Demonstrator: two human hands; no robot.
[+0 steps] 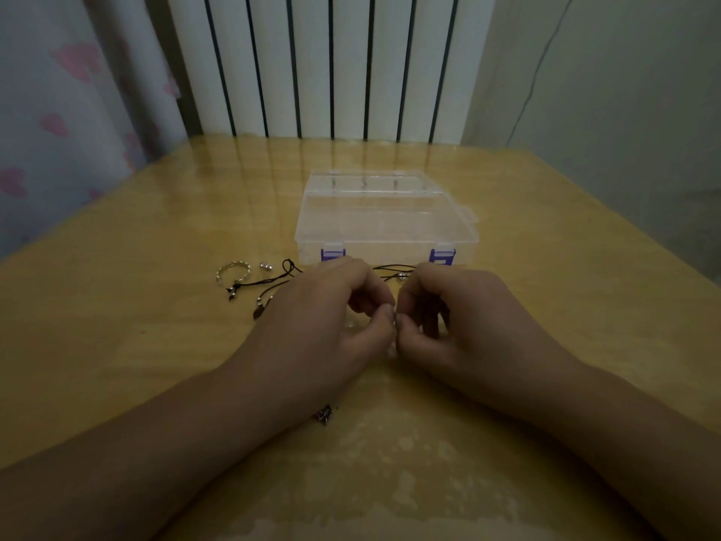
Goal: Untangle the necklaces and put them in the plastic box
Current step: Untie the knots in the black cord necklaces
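Necklaces (269,283) of black cord lie tangled on the wooden surface (117,306), running from left of the hands to behind them. Nearest the camera, a small dark metal charm (324,415) sits on the surface just under the left wrist. Beyond it, the left hand (324,318) and right hand (448,318) meet knuckle to knuckle, each grip curled and pinching a bit of cord with a small silvery piece between thumb and forefinger. Left of the hands lie a silver bangle (233,271) and a small silver bead (266,266). Just behind the hands stands the clear plastic box (384,220) with purple latches, its lid down. Farther back rise a white radiator (331,64) and a pink-hearted curtain (58,91).
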